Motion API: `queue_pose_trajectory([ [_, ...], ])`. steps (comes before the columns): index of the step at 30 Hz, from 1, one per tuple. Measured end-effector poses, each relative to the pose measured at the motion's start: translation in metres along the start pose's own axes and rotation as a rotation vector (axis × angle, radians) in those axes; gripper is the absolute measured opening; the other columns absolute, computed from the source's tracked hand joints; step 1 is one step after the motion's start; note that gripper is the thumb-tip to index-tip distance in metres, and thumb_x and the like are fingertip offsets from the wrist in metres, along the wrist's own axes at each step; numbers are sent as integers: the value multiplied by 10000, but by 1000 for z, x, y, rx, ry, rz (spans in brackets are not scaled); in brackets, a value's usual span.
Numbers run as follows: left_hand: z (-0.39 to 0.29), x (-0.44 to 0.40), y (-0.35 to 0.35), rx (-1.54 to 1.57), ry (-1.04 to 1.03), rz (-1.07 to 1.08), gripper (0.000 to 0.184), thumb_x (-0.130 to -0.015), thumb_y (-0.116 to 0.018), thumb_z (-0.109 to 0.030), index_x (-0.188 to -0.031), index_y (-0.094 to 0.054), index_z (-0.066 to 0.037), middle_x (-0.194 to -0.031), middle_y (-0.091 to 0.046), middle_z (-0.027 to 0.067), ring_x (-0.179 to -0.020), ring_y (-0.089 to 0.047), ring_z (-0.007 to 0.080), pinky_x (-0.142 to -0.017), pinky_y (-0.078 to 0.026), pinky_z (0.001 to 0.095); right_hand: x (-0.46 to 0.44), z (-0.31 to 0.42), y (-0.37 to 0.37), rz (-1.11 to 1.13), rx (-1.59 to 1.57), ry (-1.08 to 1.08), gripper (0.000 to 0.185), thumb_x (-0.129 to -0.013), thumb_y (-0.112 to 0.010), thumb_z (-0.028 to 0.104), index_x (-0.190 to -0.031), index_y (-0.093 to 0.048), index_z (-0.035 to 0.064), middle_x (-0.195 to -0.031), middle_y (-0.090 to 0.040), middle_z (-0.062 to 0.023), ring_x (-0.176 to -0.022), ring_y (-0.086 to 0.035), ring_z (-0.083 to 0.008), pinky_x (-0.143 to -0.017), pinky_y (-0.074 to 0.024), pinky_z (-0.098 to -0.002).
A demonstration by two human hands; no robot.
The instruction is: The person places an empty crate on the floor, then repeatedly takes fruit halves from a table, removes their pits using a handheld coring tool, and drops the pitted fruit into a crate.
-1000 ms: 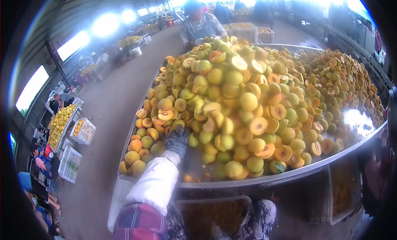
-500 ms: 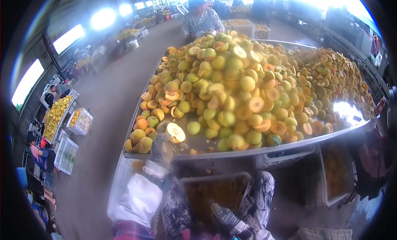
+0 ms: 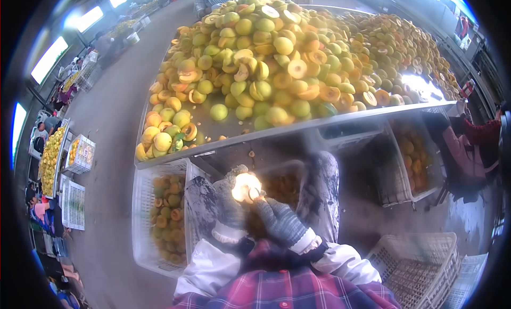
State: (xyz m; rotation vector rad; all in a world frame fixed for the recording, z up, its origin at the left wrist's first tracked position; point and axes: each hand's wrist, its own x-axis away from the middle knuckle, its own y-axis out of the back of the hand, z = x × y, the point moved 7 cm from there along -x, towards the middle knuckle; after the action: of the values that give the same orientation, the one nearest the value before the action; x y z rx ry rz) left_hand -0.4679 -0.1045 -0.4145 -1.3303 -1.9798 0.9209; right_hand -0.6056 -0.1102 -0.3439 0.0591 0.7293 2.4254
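A halved yellow fruit (image 3: 246,187), bright with glare, is held over the lap in my gloved left hand (image 3: 230,197), whose fingers wrap its far side. My gloved right hand (image 3: 282,218) is closed beside the fruit, its fingertips at the cut face; whatever lies in its grip is too small to make out. Beyond both hands, a big heap of whole and halved fruit (image 3: 266,58) covers much of the metal-edged table (image 3: 298,125).
Below the table's left corner stands a white crate (image 3: 139,224) of fruit. Between the knees is another container of fruit (image 3: 282,186). A crate (image 3: 415,255) lies at the lower right. A person sits at the right; another stands beyond the heap.
My left hand has brought the fruit half from the table's edge to above the lap. My right hand has risen to meet it. The view has tilted down, showing more of the crates.
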Motion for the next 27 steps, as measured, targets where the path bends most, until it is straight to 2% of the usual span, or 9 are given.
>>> queue_pose_trajectory([
  [3, -7, 20, -23, -123, -156, -421, 301, -899, -577, -197, -1091, -602, 35, -940, -637, 160, -805, -623, 243, -712, -535, 343, -1, -5, 0, -111, -94, 13, 328, -990, -421, 207, -1290, -496, 98, -1080, -610, -227, -998, -593, -394, -835, -495, -424],
  [6, -9, 27, -36, -164, -234, -519, 296, -850, -616, -158, -1064, -616, 46, -883, -642, 167, -722, -627, 237, -648, -543, 327, 1, -22, -13, -8, -328, -240, 335, -993, -425, 184, -1298, -487, 58, -1017, -613, -210, -955, -596, -380, -829, -491, -410],
  [9, -8, 32, -43, -185, -257, -575, 297, -800, -655, -119, -1038, -631, 58, -825, -648, 174, -640, -630, 231, -583, -551, 311, 4, -19, -26, -8, 53, 59, 397, -943, -440, 93, -1321, -435, -27, -988, -596, -199, -891, -591, -356, -812, -484, -400],
  [11, -7, 33, -48, -180, -281, -588, 302, -767, -681, -93, -1021, -641, 65, -786, -652, 179, -585, -632, 227, -541, -557, 300, 4, -12, -20, -206, 76, 224, 281, -869, -500, 70, -1121, -557, -38, -911, -625, -245, -876, -629, -353, -719, -492, -467],
  [15, -2, 31, -61, -334, -146, -653, 281, -850, -634, -298, -926, -620, -28, -811, -637, 103, -725, -617, 238, -684, -515, 342, -2, -25, -23, -57, -29, -9, 352, -817, -531, 36, -1153, -520, -66, -823, -621, -232, -757, -638, -349, -619, -494, -465],
  [20, 4, 38, -73, -351, -478, -922, 235, -846, -581, -139, -969, -641, 53, -829, -644, 185, -591, -607, 227, -470, -499, 279, 9, -33, -26, -191, 125, 67, 357, -854, -507, 46, -1193, -502, -67, -783, -621, -233, -697, -634, -357, -594, -496, -450],
  [21, -6, 40, -75, -357, -471, -922, 235, -846, -581, -139, -969, -641, 53, -829, -644, 185, -591, -607, 227, -470, -499, 279, 8, -25, -16, -193, 121, 59, 357, -854, -507, 46, -1193, -502, -67, -783, -621, -233, -697, -634, -357, -594, -496, -450],
  [23, -1, 30, -71, -366, 178, -739, 212, -835, -594, -224, -889, -615, -20, -792, -624, 95, -691, -604, 212, -626, -497, 308, 10, 1, 7, -153, 6, 209, 307, -939, -502, 157, -1171, -542, -39, -790, -645, -205, -684, -642, -318, -577, -496, -415],
  [27, 3, 13, -37, -772, 98, -308, 194, -792, -642, -172, -912, -623, -21, -821, -641, 97, -724, -618, 246, -650, -504, 348, 22, -41, -8, 121, -475, -376, 356, -988, -491, 311, -1150, -575, 6, -821, -667, -153, -703, -648, -239, -552, -488, -346],
])
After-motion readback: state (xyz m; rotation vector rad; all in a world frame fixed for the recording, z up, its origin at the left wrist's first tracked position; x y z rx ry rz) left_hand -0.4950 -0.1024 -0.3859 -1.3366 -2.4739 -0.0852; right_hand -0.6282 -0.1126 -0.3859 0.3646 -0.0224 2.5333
